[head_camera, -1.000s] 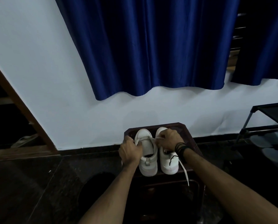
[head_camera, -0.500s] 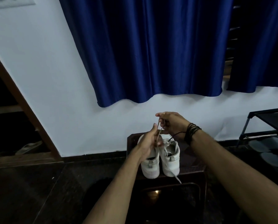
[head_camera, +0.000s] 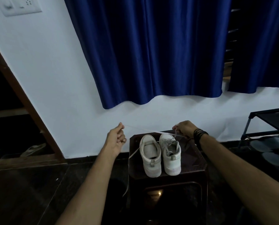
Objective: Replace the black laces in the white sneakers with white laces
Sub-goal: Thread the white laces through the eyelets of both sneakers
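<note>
Two white sneakers stand side by side, touching, heels toward the camera, on a small dark bench [head_camera: 198,159] at about 6 o'clock in the view. The left sneaker [head_camera: 150,156] shows an open top with no lace across it that can be made out; the right sneaker [head_camera: 172,154] has pale lacing criss-crossed over its tongue. The left hand [head_camera: 117,138], raised at 9 o'clock from the sneakers and clear of the bench, has its fingers curled and pinches one end of a white lace [head_camera: 145,128]. That lace runs taut across to the right hand [head_camera: 184,129], which hovers just above the toe of the right sneaker with fingers curled around the lace. A second white strand [head_camera: 129,161] hangs off the left edge of the bench and trails down toward the dark floor [head_camera: 22,192]. A thin black lace [head_camera: 186,143] lies on the bench just at 3 o'clock of the right sneaker, below the right wrist with its dark bands [head_camera: 199,133]. Behind, at 12 o'clock, a blue curtain [head_camera: 151,54] hangs over a white wall [head_camera: 54,78].
</note>
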`<state>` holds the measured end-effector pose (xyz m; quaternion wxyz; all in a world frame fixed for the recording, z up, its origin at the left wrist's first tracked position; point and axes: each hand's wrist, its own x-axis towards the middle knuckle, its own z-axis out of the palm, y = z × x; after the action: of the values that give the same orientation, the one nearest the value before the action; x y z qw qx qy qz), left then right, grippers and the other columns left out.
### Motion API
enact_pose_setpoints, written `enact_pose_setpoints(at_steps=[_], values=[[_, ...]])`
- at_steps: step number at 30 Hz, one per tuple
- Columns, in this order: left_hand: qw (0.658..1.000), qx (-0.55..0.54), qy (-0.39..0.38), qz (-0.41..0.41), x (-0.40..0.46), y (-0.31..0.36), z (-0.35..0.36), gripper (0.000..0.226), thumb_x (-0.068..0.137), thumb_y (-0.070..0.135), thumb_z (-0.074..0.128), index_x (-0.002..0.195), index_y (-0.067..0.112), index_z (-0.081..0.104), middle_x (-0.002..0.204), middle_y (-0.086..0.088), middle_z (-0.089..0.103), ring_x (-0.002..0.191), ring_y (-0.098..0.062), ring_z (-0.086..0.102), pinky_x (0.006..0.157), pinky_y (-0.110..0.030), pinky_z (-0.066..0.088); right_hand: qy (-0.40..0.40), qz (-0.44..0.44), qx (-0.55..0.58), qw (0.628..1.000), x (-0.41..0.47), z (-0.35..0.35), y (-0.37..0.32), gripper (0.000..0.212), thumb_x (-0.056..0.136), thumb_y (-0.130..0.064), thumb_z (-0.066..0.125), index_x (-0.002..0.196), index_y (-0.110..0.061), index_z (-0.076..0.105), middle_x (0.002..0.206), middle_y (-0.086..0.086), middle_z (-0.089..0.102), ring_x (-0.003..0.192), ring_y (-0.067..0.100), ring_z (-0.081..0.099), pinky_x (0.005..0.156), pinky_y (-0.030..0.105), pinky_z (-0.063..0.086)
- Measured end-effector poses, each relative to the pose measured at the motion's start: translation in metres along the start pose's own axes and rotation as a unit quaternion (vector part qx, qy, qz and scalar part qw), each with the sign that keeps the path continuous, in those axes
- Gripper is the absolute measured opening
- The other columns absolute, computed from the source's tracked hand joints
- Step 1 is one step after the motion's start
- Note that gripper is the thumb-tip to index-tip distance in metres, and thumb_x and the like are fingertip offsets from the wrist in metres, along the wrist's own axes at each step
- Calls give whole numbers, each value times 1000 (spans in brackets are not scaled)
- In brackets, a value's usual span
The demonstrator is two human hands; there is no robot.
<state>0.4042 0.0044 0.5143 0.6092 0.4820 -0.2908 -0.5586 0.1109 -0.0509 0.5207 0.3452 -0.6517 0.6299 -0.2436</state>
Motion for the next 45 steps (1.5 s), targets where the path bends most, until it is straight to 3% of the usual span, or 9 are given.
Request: enact_pose_setpoints(at_steps=[4, 7, 12, 16, 23, 30, 34, 40, 45], values=[[990, 122, 53, 41, 0, 2, -2, 27, 104, 26, 47, 87, 10, 61, 51, 4, 32, 42, -8, 23, 51, -25, 21, -42, 26, -121, 991, 0, 9, 4, 21, 97, -17, 54, 95, -13, 74, 92, 6, 62, 84, 21, 58, 72, 28, 47], [965, 253, 12, 74, -6, -5, 14, 18, 98, 21, 56, 98, 9, 69, 68, -1, 54, 53, -10, 36, 52, -23, 27, -79, 49, 128, 987, -8, 16, -8, 18, 98, -17, 52, 87, -13, 65, 70, 3, 50, 53, 13, 42, 46, 22, 34], [933, 297, -201, 27, -15, -33, 59, 26, 101, 32, 55, 119, 18, 67, 117, 1, 71, 104, -11, 61, 81, -24, 44, -162, -8, 410, 898, -23, 23, -48, 24, 105, -12, 37, 99, -9, 60, 71, 0, 50, 58, 9, 46, 55, 20, 44], [940, 244, -238, -7, -24, -36, 67, 28, 102, 34, 53, 98, 11, 69, 60, 1, 51, 60, -12, 54, 81, -31, 43, -112, -2, 428, 897, -20, 13, -50, 24, 105, -9, 36, 102, -7, 59, 74, 2, 53, 63, 11, 48, 60, 23, 43], [959, 259, -112, 22, -21, -7, 26, 27, 100, 30, 58, 83, 9, 62, 51, 7, 29, 45, -8, 23, 56, -24, 31, 9, 42, 267, 963, -13, -6, -10, 20, 99, -17, 52, 87, -9, 65, 71, 3, 51, 51, 13, 41, 41, 20, 31], [946, 313, -77, 28, -21, -10, 25, 31, 96, 36, 64, 84, 7, 66, 55, 4, 29, 46, -9, 25, 53, -25, 27, 108, -10, -283, 953, -21, 14, 1, 38, 88, -36, 60, 122, -17, 61, 128, 8, 56, 122, 29, 47, 97, 38, 44], [936, 335, -96, 43, -19, -20, 43, 33, 95, 36, 65, 88, 4, 71, 50, 7, 37, 47, -8, 30, 46, -19, 24, 45, -152, -153, 975, -17, 44, -20, 30, 90, -27, 62, 119, -19, 68, 120, 1, 66, 114, 19, 58, 98, 29, 45], [936, 334, -70, 92, -7, -24, 53, 30, 92, 33, 70, 83, 4, 74, 57, 8, 66, 54, 0, 54, 49, -10, 39, -227, -103, 163, 955, -23, 62, -41, 33, 106, -26, 38, 111, -8, 66, 94, 2, 73, 75, 12, 58, 68, 25, 43], [935, 344, -42, 71, 4, -30, 45, 35, 91, 42, 69, 72, 13, 72, 59, 5, 57, 51, -6, 43, 51, -18, 35, -100, -87, 262, 956, -12, 36, -40, 24, 101, -12, 52, 83, -6, 66, 61, -10, 59, 47, 0, 47, 46, 10, 37]])
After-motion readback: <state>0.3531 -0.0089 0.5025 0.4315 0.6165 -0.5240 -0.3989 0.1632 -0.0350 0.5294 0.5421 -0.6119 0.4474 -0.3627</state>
